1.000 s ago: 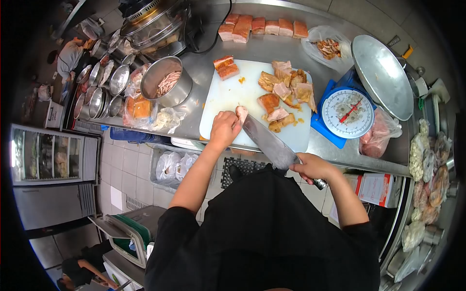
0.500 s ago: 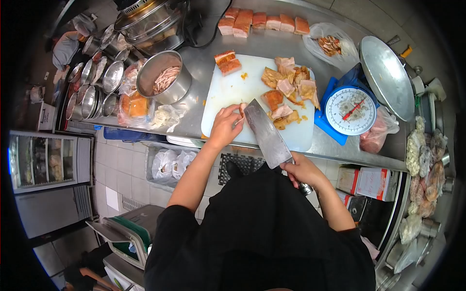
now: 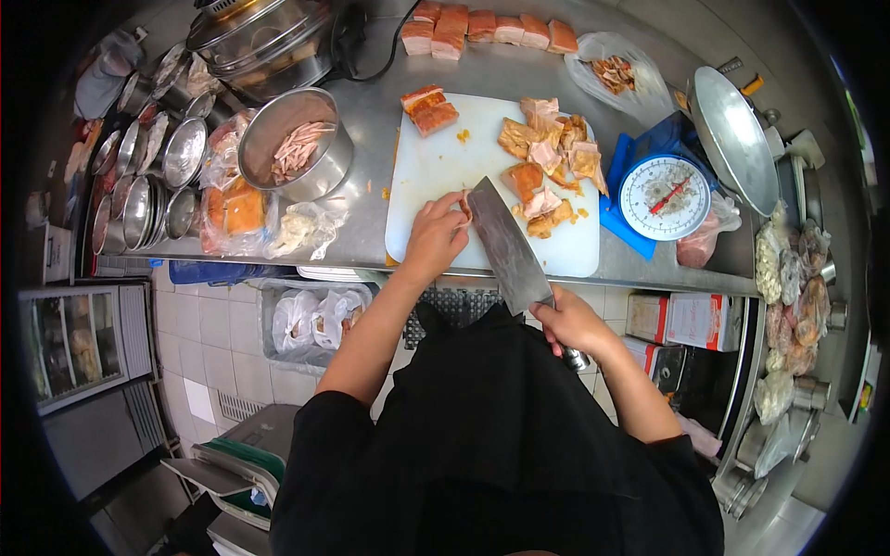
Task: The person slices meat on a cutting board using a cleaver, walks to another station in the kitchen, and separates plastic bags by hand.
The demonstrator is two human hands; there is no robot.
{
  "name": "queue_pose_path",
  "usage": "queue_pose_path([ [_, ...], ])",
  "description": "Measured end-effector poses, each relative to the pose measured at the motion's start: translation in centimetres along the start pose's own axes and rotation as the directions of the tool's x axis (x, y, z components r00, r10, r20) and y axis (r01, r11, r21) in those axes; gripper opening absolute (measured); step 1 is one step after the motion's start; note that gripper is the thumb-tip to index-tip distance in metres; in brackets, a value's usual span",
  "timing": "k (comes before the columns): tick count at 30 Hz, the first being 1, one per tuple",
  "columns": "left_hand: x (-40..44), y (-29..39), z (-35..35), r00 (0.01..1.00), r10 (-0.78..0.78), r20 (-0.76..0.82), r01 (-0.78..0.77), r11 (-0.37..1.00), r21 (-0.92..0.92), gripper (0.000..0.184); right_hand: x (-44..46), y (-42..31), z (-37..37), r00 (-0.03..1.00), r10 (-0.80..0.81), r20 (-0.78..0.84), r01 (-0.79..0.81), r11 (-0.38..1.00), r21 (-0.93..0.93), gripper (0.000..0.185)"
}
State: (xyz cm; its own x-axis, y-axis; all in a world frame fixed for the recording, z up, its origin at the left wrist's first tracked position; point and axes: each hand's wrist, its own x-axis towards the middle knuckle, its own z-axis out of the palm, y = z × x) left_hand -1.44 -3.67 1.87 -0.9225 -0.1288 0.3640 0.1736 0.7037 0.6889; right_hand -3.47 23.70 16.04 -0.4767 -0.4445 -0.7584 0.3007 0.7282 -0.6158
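Note:
My right hand [image 3: 570, 324] is closed round the handle of a cleaver [image 3: 508, 246], whose broad blade slants up and left over the front of a white cutting board [image 3: 422, 185]. Close to the blade's far end, my left hand [image 3: 438, 236] has its fingers bent round a small piece of roast pork [image 3: 465, 206], mostly hidden by the fingertips. On the board's right side lies a heap of browned meat pieces [image 3: 547, 148], with more cut chunks [image 3: 530, 185] in front of it. A block of crisp-skinned pork [image 3: 431, 111] sits at the board's upper left corner.
Left of the board stands a steel pot [image 3: 297, 148] holding sliced meat. A dial scale [image 3: 666, 197] with a large pan [image 3: 735, 139] stands at the right. Pork blocks [image 3: 482, 26] line the back beside a plastic bag [image 3: 616, 74] of scraps. Stacked bowls [image 3: 139, 208] fill the left.
The view has shifted a little, so the table's things sit slightly further left. Both hands keep nearly the same pose, with the cleaver beside the left fingertips.

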Motion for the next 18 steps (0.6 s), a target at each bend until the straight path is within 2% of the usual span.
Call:
queue_pose_path([
  [4, 0.1, -0.2, 0.1, 1.000, -0.024, 0.005, 0.024, 0.999, -0.027, 0.017, 0.9, -1.1, 1.3, 0.999, -0.021, -0.047, 0.017, 0.997, -0.076, 0.030],
  [7, -0.2, -0.8, 0.3, 0.998, -0.056, -0.002, 0.056, 0.996, -0.062, 0.017, 1.3, -0.3, 1.5, 0.998, -0.038, -0.049, 0.036, 0.999, -0.040, 0.030],
  [9, 0.0, -1.0, 0.5, 0.988, -0.068, -0.138, 0.050, 0.991, -0.126, 0.013, 1.5, 0.2, 0.3, 0.999, -0.014, -0.038, 0.013, 0.999, -0.036, 0.029],
  [10, 0.1, -1.2, -0.1, 0.988, -0.058, -0.143, 0.041, 0.992, -0.120, 0.013, 1.5, 0.6, -0.5, 1.000, 0.014, -0.020, -0.014, 1.000, -0.027, 0.028],
  [12, 0.3, -1.4, -2.0, 0.960, -0.253, -0.118, 0.234, 0.960, -0.154, 0.013, 1.4, 1.1, -1.8, 1.000, 0.013, 0.003, -0.013, 1.000, 0.002, 0.028],
  [13, 0.1, -1.1, -2.9, 0.947, -0.317, -0.062, 0.315, 0.949, -0.034, 0.019, 0.9, 0.8, -2.0, 1.000, 0.005, -0.002, -0.005, 1.000, -0.013, 0.027],
  [14, 0.2, -0.8, -3.4, 0.945, -0.318, -0.073, 0.317, 0.948, -0.028, 0.019, 0.6, 0.6, -2.0, 1.000, -0.003, -0.002, 0.003, 1.000, -0.027, 0.025],
  [16, 0.1, -0.4, -4.0, 0.908, -0.417, 0.042, 0.413, 0.907, 0.089, 0.021, 0.2, 0.4, -1.6, 1.000, -0.026, 0.011, 0.027, 0.998, -0.056, 0.027],
  [18, -0.1, 0.0, -3.9, 0.907, -0.418, 0.039, 0.411, 0.903, 0.120, 0.022, -0.8, -0.2, -0.7, 0.992, -0.083, -0.096, 0.068, 0.987, -0.148, 0.029],
])
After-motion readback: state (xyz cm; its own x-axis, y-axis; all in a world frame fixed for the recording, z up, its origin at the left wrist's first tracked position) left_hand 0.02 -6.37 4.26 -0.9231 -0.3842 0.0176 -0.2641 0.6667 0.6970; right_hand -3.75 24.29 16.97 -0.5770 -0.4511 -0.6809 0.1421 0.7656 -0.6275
